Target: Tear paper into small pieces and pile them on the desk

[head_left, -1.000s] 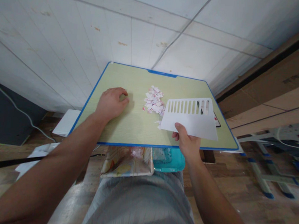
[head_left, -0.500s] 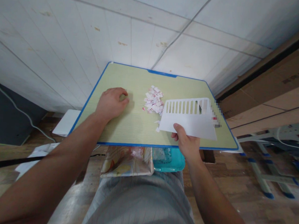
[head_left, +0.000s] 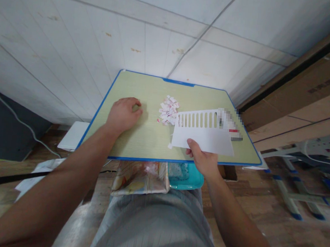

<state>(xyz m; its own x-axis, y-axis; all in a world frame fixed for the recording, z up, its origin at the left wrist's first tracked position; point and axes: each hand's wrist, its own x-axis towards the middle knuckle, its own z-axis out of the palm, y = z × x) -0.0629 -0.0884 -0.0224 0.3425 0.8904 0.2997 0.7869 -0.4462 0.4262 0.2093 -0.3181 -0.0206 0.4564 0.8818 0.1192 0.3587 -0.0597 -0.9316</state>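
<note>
Compared with the frame from a second ago, the slotted white card [head_left: 203,138] has been shifted a little to the left, together with the right hand [head_left: 203,161]. More of the right side of the paper scraps [head_left: 168,110] is now hidden by the card's left edge, and more of the pixelated item [head_left: 233,130] is uncovered beyond its right edge. The left hand [head_left: 123,115] is kept in the same place on the desk [head_left: 138,144], and the pile's visible part is left largely as it was.

The card is gripped by the right hand near the middle of its near edge, with the thumb pressed on top and the fingers tucked beneath. The card is extended forward and to both sides of that hand, its row of slots turned toward the far side of the desk. Whether its underside is rested on the desk cannot be told.

The scraps are heaped ahead and to the left of the right hand, between the two hands. A single scrap [head_left: 170,146] is seen just beside the card's near left corner. The left hand is held loosely curled, thumb and forefinger parted, well apart from the pile.
</note>
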